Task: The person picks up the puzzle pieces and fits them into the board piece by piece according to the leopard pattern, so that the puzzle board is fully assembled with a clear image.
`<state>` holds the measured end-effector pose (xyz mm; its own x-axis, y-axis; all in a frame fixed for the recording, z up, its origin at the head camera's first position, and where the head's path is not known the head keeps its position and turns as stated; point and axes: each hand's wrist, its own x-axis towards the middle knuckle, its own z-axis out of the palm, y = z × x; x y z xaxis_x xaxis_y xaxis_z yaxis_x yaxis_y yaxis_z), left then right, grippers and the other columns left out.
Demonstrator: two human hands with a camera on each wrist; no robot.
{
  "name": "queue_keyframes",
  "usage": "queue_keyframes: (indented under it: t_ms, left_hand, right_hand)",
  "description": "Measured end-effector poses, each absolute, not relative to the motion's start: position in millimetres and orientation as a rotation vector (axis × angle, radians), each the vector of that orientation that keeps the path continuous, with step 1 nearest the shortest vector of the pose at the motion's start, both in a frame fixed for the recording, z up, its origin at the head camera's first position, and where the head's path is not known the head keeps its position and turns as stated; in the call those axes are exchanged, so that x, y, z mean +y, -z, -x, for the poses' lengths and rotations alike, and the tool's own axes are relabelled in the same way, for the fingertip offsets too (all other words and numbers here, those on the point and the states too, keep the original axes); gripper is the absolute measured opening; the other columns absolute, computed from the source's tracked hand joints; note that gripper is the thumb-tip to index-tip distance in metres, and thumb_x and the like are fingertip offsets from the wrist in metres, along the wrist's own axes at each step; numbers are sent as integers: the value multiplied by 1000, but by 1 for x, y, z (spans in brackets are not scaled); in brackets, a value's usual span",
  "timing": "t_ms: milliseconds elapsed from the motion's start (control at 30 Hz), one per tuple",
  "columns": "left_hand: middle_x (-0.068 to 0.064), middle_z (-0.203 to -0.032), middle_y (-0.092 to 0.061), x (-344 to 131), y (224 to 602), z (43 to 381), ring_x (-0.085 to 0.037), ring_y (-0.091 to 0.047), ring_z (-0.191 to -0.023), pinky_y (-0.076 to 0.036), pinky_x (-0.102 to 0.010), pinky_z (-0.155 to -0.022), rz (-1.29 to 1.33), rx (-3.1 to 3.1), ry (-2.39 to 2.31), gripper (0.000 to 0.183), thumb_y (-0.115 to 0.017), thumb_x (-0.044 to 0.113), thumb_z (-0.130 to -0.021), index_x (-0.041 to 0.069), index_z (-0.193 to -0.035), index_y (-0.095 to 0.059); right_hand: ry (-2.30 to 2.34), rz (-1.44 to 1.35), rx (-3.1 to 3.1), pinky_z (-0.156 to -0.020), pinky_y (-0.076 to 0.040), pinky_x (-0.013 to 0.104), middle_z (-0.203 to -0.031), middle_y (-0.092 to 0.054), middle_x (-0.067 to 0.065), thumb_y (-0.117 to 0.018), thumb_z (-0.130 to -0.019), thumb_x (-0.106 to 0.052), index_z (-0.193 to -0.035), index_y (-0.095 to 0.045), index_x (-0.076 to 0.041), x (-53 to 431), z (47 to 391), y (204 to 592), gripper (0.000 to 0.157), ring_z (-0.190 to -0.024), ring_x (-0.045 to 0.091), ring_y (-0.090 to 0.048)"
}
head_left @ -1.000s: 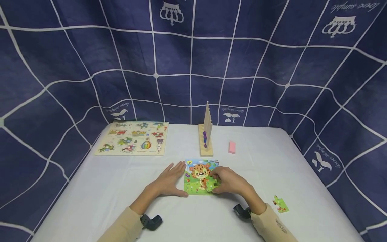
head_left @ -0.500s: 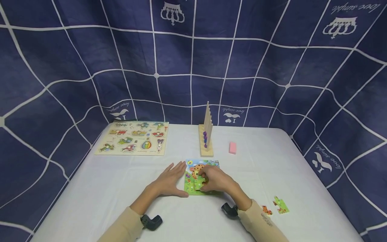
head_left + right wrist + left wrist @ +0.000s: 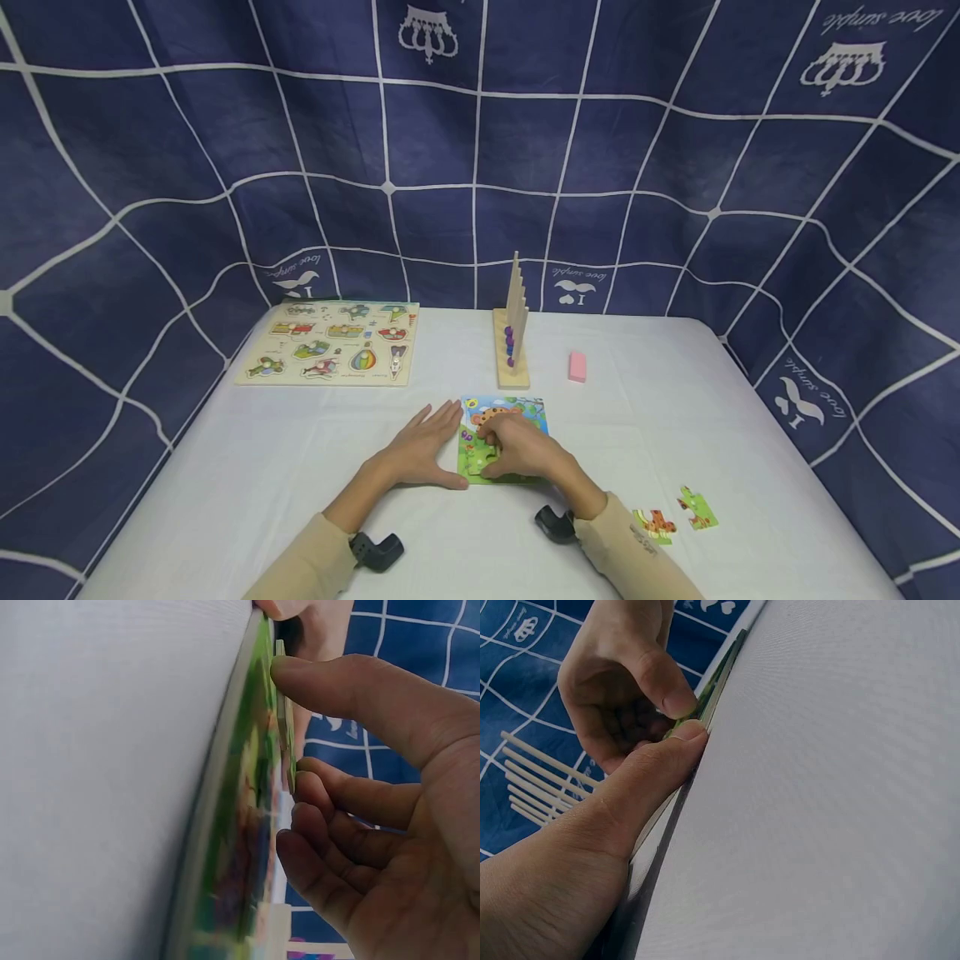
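Observation:
A square jigsaw puzzle board [image 3: 537, 410] with a cartoon leopard picture lies on the white table in the head view. My left hand [image 3: 420, 450] rests flat along its left side, fingers straight, the thumb at the near left corner. Over the board's lower left part, my right hand [image 3: 525, 446] pinches a green puzzle piece [image 3: 284, 720] between thumb and fingertips. In the right wrist view the piece is tilted slightly off the board's surface. That hand hides much of the leopard in the head view.
Two loose puzzle pieces, a spotted one [image 3: 658, 525] and a green one [image 3: 699, 508], lie at the right. Behind the board stand a wooden peg stand [image 3: 513, 377] and a pink block [image 3: 577, 367]. A wooden vehicle puzzle [image 3: 300, 375] lies at the back left.
My right hand has moved left across the board with the puzzle piece, uncovering the spotted loose piece near its sleeve. My left hand has stayed still.

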<state>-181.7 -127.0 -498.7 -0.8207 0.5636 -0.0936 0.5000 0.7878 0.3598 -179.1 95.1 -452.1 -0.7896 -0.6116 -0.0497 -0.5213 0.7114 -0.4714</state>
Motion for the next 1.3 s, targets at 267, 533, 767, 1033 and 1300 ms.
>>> queue_keyframes:
  t_ms: [267,533,767,1033,1300]
  left_hand:
    - [-7,-165,-12,-127,498,182,-21,-10,-154,-7,-47,-126,-851,2783,-473,125,-61,83,-67,5,-155,-19]
    - [-7,-165,-12,-127,498,182,-21,-9,-154,-5,-47,-126,-842,2777,-484,125,-61,83,-67,6,-155,-19]
    - [-5,-165,-10,-125,499,184,-20,-7,-154,-4,-46,-126,-839,2775,-460,126,-59,85,-66,7,-156,-17]
    - [-6,-165,-10,-126,501,184,-20,-8,-154,-5,-46,-126,-852,2784,-452,126,-58,86,-67,7,-156,-17]
    - [-6,-165,-11,-127,500,183,-20,-8,-154,-5,-46,-126,-848,2786,-467,126,-58,86,-67,7,-156,-17]
  right_hand:
    - [734,804,2672,-69,-49,18,-85,-62,-7,-89,-68,-25,-110,-69,-4,92,180,459,52,-75,4,-52]
    - [749,755,2685,-70,-49,19,-85,-64,-6,-90,-66,-25,-108,-70,-5,92,181,461,50,-76,5,-54]
    - [793,778,2664,-68,-49,18,-85,-66,-5,-90,-67,-24,-105,-71,-5,96,182,460,47,-74,5,-53]
    - [858,778,2612,-65,-49,17,-85,-67,-5,-87,-71,-17,-103,-72,-6,98,184,461,37,-73,5,-55]
    - [840,736,2600,-67,-49,19,-86,-69,-2,-86,-71,-15,-103,-73,-4,96,184,456,36,-74,6,-56]
